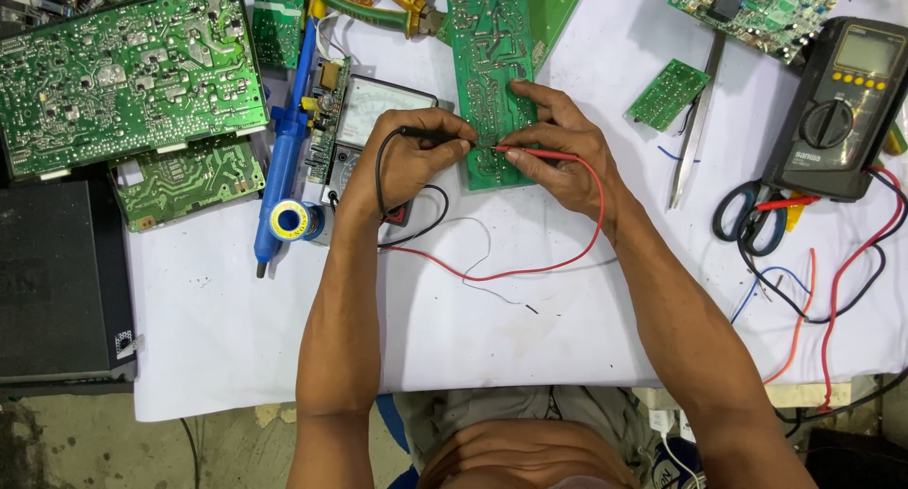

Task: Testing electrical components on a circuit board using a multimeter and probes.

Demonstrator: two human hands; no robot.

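Two hands pinch probes onto the long green circuit board [490, 73]: your left hand [402, 163] grips the black probe [437, 135], your right hand [558, 148] the red probe [534, 153], tips meeting for contact.

White sheet [530, 338] over bench, even light; worn concrete floor [95, 442] w/ paint chips below.

bare forearms, no sleeves, grey-green shorts

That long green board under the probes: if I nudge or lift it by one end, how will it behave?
The long green circuit board looks thin and flat, so probably stiff and light. Lying on the smooth white table cover, it may slide or pivot. The right hand rests on it, likely steadying it.
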